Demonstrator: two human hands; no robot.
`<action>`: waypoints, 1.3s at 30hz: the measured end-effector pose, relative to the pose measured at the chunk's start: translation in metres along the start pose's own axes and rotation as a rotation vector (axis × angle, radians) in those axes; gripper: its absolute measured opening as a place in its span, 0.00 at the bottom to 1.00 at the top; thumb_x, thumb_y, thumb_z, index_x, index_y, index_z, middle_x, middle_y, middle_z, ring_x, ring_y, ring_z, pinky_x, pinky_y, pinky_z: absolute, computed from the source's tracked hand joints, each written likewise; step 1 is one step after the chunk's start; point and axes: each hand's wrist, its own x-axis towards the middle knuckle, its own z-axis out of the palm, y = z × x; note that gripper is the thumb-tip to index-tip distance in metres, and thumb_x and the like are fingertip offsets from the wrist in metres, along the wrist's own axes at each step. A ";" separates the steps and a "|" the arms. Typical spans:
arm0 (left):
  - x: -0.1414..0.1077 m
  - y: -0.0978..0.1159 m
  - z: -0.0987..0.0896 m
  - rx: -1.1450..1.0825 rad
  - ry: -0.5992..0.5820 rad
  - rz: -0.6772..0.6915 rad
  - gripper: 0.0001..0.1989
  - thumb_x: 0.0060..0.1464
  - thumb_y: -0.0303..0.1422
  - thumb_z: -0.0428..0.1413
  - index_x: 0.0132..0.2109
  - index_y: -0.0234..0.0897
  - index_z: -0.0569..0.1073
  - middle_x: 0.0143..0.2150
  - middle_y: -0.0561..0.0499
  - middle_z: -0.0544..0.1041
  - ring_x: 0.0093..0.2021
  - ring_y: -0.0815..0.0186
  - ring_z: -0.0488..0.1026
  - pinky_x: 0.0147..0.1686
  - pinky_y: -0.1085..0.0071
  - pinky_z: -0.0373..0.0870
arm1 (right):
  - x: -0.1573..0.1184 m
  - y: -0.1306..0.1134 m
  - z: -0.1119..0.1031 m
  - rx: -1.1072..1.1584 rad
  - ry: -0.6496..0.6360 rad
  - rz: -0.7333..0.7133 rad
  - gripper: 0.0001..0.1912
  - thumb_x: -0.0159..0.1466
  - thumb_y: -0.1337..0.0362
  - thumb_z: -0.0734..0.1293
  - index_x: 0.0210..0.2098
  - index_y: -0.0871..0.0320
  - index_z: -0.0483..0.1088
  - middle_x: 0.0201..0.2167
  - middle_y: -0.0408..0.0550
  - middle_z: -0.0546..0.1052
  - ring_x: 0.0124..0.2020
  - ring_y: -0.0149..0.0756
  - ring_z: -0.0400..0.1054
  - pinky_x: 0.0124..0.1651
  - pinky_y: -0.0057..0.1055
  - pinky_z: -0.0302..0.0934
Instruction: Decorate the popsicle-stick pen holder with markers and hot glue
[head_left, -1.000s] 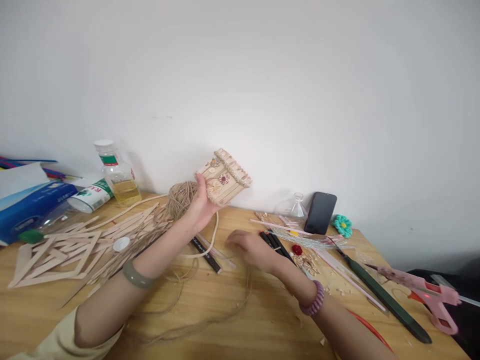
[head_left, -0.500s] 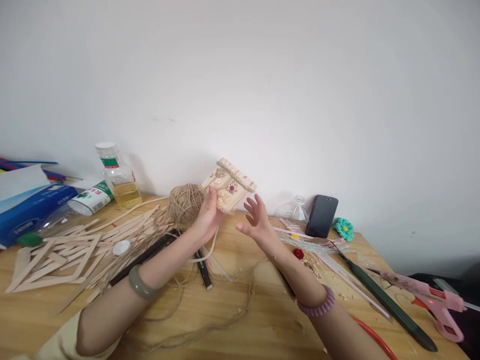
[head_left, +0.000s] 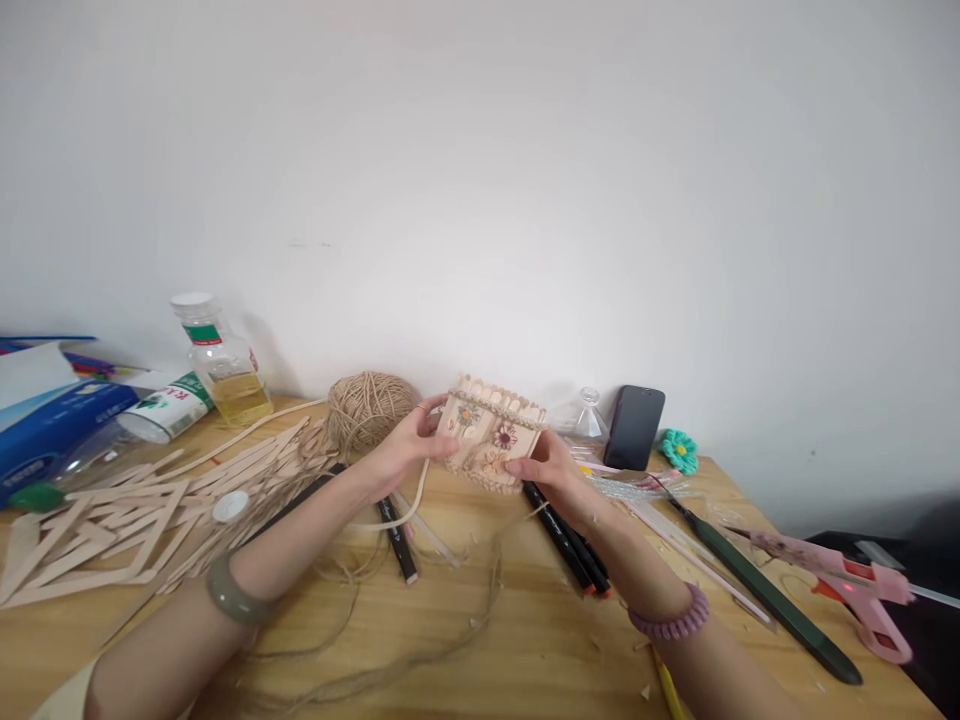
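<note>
A small craft piece of pale wooden sticks [head_left: 491, 432], trimmed with twine and decorated with flowers, is held up above the table between both hands. Its left side is gripped by my left hand [head_left: 420, 440], the thumb lying on the front face. My right hand [head_left: 551, 470] pinches the lower right corner, thumb in front and fingers behind. The decorated face is turned toward me. A ball of twine [head_left: 369, 410] sits just behind my left hand.
Loose wooden sticks [head_left: 97, 540] and a bottle of yellow liquid [head_left: 232, 375] lie or stand on the left. Black markers [head_left: 562, 545] are under my right forearm. To the right are a phone [head_left: 634, 428], a teal flower [head_left: 679, 451], a dark green tool [head_left: 772, 595] and a pink glue gun [head_left: 862, 595].
My right hand, open and apart before, has closed on the craft piece's right side. The piece has moved right and slightly down and is less tilted.
</note>
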 end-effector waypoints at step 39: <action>-0.003 -0.013 -0.006 1.187 -0.184 0.228 0.05 0.53 0.34 0.60 0.38 0.41 0.79 0.54 0.43 0.75 0.65 0.53 0.58 0.63 0.39 0.24 | -0.004 0.018 -0.004 -1.382 -0.188 -0.529 0.08 0.67 0.67 0.61 0.33 0.58 0.71 0.29 0.46 0.77 0.35 0.37 0.69 0.55 0.48 0.54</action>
